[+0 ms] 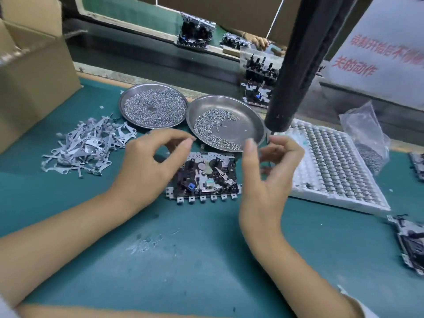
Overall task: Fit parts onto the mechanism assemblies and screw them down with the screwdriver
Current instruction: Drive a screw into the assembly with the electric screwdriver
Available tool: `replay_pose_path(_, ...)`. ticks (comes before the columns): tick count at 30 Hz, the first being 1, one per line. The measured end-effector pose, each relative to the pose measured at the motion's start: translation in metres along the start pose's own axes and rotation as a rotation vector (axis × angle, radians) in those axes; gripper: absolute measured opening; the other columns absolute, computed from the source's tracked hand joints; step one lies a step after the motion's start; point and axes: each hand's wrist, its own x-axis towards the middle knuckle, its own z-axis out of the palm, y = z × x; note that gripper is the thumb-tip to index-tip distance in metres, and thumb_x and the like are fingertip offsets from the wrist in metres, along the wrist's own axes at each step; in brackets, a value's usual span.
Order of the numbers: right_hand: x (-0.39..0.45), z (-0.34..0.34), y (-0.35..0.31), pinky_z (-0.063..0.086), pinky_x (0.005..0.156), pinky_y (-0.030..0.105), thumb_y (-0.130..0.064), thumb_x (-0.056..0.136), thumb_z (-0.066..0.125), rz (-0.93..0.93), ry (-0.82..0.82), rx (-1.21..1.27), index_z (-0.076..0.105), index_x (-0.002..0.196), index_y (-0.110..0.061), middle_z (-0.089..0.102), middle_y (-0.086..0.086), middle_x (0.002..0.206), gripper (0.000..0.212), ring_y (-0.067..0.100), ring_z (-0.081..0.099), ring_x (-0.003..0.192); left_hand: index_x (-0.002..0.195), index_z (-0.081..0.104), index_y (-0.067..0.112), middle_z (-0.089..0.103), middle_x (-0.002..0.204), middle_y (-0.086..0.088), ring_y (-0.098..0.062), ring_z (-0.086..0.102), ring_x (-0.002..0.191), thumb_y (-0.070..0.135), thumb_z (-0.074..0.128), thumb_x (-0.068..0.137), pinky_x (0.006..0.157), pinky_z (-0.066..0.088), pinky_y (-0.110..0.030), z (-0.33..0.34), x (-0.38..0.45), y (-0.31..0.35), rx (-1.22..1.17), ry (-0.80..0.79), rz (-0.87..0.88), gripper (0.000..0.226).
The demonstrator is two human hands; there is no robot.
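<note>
Hovering over the mechanism assembly point(204, 177), between fitting and screwing, I'd say.
Both hands float above it on the counter point(206, 260): left hand point(146, 166) and right hand point(266, 180) loosely curled; can't tell if either pinches anything. Next probably needs a screw from the dish point(250, 118) at 12 o'clock, then the hanging screwdriver point(296, 65) at 1.

Bare mat point(183, 260) fills the lower middle of the frame, open between the forearms. The assembly point(204, 177) sits mid-frame, flanked by both hands. Just behind it two dishes point(250, 111) block the way; levers point(87, 145) crowd the left, a tray point(332, 166) the right. The hanging screwdriver point(298, 65) bars the upper right, a box point(34, 72) the upper left.
</note>
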Motion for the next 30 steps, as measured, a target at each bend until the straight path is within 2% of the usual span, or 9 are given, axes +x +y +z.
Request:
replay_pose_path(3, -0.023, 0.009, 0.003, 0.04, 0.093, 0.035, -0.066, 0.078, 0.045, -0.075, -0.419, -0.586, 0.044, 0.13, -0.025, 0.046, -0.001, 0.119, 0.066, 0.018, 0.046, 0.112, 0.1, 0.064, 0.023, 0.064, 0.081, 0.007, -0.013, 0.06, 0.081, 0.025, 0.05, 0.091, 0.08, 0.043, -0.016, -0.001, 0.004, -0.004, 0.012, 0.075, -0.011, 0.016)
replay_pose_path(7, -0.025, 0.039, 0.005, 0.031, 0.101, 0.05, -0.071, 0.075, 0.051, -0.007, -0.572, -0.868, 0.017, 0.146, -0.032, 0.027, 0.01, 0.144, 0.088, 0.029, 0.027, 0.13, 0.102, 0.063, 0.024, 0.064, 0.08, 0.006, -0.013, 0.059, 0.082, 0.022, 0.049, 0.093, 0.079, 0.043, -0.02, 0.0, 0.002, -0.004, 0.042, 0.094, 0.041, 0.016)
replay_pose_path(10, -0.021, 0.05, 0.006, 0.033, 0.096, 0.05, -0.061, 0.075, 0.06, 0.024, -0.532, -0.914, 0.016, 0.145, -0.031, 0.03, 0.01, 0.136, 0.088, 0.031, 0.031, 0.124, 0.102, 0.063, 0.025, 0.063, 0.078, 0.012, -0.006, 0.059, 0.079, 0.022, 0.049, 0.093, 0.076, 0.045, -0.03, 0.001, 0.0, -0.004, 0.074, 0.098, 0.08, 0.017)
replay_pose_path(13, -0.021, 0.037, 0.0, 0.038, 0.091, 0.048, -0.051, 0.069, 0.067, 0.007, -0.537, -0.843, 0.025, 0.14, -0.032, 0.034, 0.004, 0.125, 0.085, 0.029, 0.037, 0.117, 0.102, 0.063, 0.028, 0.062, 0.077, 0.023, 0.007, 0.055, 0.08, 0.027, 0.048, 0.094, 0.075, 0.045, -0.031, 0.0, -0.001, -0.007, 0.082, 0.096, 0.1, 0.017)
replay_pose_path(18, -0.037, -0.045, -0.01, 0.043, 0.09, 0.039, -0.051, 0.064, 0.067, -0.065, -0.506, -0.759, 0.039, 0.134, -0.037, 0.037, -0.004, 0.128, 0.077, 0.02, 0.046, 0.113, 0.102, 0.062, 0.028, 0.062, 0.084, 0.027, 0.004, 0.054, 0.088, 0.035, 0.044, 0.093, 0.087, 0.042, -0.033, 0.0, -0.005, -0.007, 0.104, 0.066, 0.163, 0.022)
replay_pose_path(21, -0.03, -0.115, -0.008, 0.049, 0.085, 0.038, -0.05, 0.064, 0.07, -0.027, -0.43, -0.787, 0.048, 0.13, -0.035, 0.041, -0.008, 0.127, 0.071, 0.017, 0.052, 0.109, 0.104, 0.066, 0.021, 0.063, 0.079, 0.009, 0.005, 0.052, 0.089, 0.035, 0.043, 0.093, 0.087, 0.039, -0.032, 0.004, -0.01, -0.007, 0.149, 0.015, 0.211, 0.029)
replay_pose_path(24, -0.011, -0.186, 0.001, 0.042, 0.086, 0.028, -0.037, 0.064, 0.081, 0.009, -0.278, -0.826, 0.056, 0.12, -0.031, 0.045, -0.009, 0.118, 0.062, 0.013, 0.052, 0.102, 0.105, 0.068, 0.012, 0.061, 0.076, -0.005, -0.009, 0.054, 0.087, 0.033, 0.043, 0.093, 0.086, 0.04, -0.038, 0.007, -0.013, -0.004, 0.191, -0.068, 0.269, 0.035)
replay_pose_path(27, 0.014, -0.241, 0.015, 0.029, 0.083, 0.01, -0.028, 0.064, 0.082, 0.029, -0.136, -0.912, 0.06, 0.118, -0.025, 0.046, -0.005, 0.11, 0.058, 0.01, 0.049, 0.096, 0.104, 0.069, 0.01, 0.061, 0.075, -0.005, -0.013, 0.054, 0.084, 0.033, 0.044, 0.091, 0.081, 0.042, -0.047, 0.011, -0.012, -0.004, 0.23, -0.127, 0.301, 0.037)
replay_pose_path(30, 0.031, -0.269, 0.037, 0.031, 0.084, 0.015, -0.03, 0.064, 0.082, 0.072, -0.11, -0.967, 0.06, 0.119, -0.029, 0.045, -0.006, 0.111, 0.059, 0.004, 0.045, 0.094, 0.103, 0.07, 0.01, 0.061, 0.075, -0.002, -0.009, 0.053, 0.084, 0.034, 0.044, 0.092, 0.081, 0.042, -0.042, 0.012, -0.012, -0.007, 0.269, -0.147, 0.314, 0.038)
